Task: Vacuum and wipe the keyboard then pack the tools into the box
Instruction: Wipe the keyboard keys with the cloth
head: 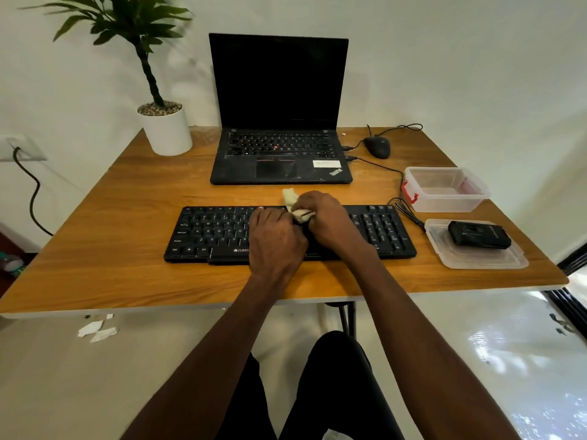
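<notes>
A black keyboard (209, 231) lies across the middle of the wooden table (127, 274). My right hand (327, 217) is closed around a pale yellow cloth (297, 206) and presses it onto the keys near the keyboard's centre. Beside it, my left hand (274, 239) rests flat on the keys with fingers spread. A small black handheld vacuum (479, 235) lies on a clear plastic lid (476, 260) to the right of the keyboard. The clear box (444, 188) with a red latch stands open behind the lid.
An open black laptop (279, 122) sits behind the keyboard, with a wired black mouse (377, 147) to its right. A potted plant (165, 128) stands at the back left. Cables run along the table's right side. Paper scraps (97, 331) lie on the floor.
</notes>
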`<act>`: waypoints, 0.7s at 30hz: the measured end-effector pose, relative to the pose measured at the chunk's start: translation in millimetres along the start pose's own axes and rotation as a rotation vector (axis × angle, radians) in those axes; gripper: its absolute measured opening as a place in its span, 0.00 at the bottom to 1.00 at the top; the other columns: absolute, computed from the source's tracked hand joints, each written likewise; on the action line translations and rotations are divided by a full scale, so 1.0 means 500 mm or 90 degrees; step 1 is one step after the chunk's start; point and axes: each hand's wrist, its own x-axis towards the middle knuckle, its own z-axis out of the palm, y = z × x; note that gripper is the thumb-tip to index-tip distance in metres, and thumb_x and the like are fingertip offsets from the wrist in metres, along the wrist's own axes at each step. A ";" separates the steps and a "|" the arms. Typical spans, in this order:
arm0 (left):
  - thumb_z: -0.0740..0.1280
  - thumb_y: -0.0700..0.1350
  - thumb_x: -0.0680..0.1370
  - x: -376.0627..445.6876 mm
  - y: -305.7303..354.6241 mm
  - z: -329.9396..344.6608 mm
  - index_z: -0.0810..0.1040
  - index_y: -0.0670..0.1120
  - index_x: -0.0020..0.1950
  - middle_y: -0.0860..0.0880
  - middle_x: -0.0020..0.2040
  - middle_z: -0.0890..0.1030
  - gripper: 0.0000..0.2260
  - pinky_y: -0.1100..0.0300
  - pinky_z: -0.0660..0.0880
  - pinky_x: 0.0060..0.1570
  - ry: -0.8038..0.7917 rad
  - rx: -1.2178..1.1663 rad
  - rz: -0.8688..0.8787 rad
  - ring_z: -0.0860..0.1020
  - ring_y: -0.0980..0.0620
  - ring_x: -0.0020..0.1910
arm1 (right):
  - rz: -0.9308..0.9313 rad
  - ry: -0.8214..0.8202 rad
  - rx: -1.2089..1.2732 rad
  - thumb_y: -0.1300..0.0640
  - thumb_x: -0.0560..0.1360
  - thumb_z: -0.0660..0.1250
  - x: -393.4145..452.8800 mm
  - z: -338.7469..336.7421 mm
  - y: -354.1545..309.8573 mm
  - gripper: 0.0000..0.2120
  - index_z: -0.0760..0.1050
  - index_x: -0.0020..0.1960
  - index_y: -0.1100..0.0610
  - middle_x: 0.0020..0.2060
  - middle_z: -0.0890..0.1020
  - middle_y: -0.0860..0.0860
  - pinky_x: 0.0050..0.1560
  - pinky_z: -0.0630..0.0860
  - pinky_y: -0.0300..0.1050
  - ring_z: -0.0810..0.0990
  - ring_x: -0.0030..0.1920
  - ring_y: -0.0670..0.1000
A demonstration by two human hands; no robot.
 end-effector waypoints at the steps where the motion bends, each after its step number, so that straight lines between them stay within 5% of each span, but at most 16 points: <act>1: 0.55 0.47 0.74 -0.001 0.000 -0.002 0.82 0.42 0.45 0.44 0.43 0.83 0.18 0.44 0.72 0.63 0.002 0.005 0.002 0.80 0.45 0.48 | 0.032 0.034 0.001 0.70 0.70 0.63 0.003 -0.005 0.014 0.16 0.83 0.53 0.60 0.52 0.82 0.58 0.51 0.75 0.51 0.78 0.52 0.58; 4: 0.53 0.48 0.74 -0.001 0.000 -0.001 0.82 0.41 0.46 0.44 0.45 0.83 0.20 0.47 0.69 0.65 -0.018 0.020 0.008 0.79 0.46 0.49 | 0.147 0.125 -0.048 0.70 0.71 0.60 -0.001 -0.014 0.045 0.18 0.82 0.55 0.61 0.52 0.82 0.59 0.51 0.77 0.55 0.78 0.52 0.60; 10: 0.64 0.43 0.74 0.003 -0.006 0.013 0.82 0.40 0.47 0.42 0.45 0.83 0.10 0.46 0.70 0.63 -0.039 0.037 -0.002 0.79 0.43 0.49 | 0.001 -0.082 0.063 0.75 0.69 0.62 -0.052 -0.052 0.021 0.19 0.84 0.52 0.61 0.56 0.82 0.56 0.56 0.72 0.39 0.78 0.56 0.54; 15: 0.55 0.45 0.74 0.002 -0.002 0.005 0.82 0.40 0.49 0.42 0.48 0.82 0.17 0.47 0.70 0.64 -0.059 0.041 0.007 0.78 0.44 0.51 | 0.193 0.142 -0.033 0.69 0.72 0.60 -0.059 -0.049 0.045 0.19 0.82 0.57 0.58 0.56 0.82 0.56 0.56 0.76 0.53 0.77 0.56 0.58; 19: 0.60 0.45 0.76 0.005 -0.009 0.012 0.81 0.40 0.47 0.42 0.47 0.82 0.13 0.48 0.69 0.61 -0.070 0.049 0.032 0.78 0.44 0.50 | 0.036 -0.032 0.041 0.73 0.71 0.63 -0.088 -0.042 0.005 0.19 0.83 0.56 0.59 0.60 0.80 0.55 0.61 0.74 0.50 0.77 0.59 0.56; 21: 0.63 0.43 0.76 0.003 -0.009 0.016 0.82 0.39 0.50 0.41 0.49 0.82 0.11 0.48 0.68 0.64 -0.062 0.049 0.036 0.78 0.43 0.52 | 0.083 -0.034 0.044 0.73 0.72 0.63 -0.103 -0.056 0.025 0.19 0.82 0.57 0.59 0.63 0.79 0.55 0.64 0.71 0.47 0.76 0.61 0.54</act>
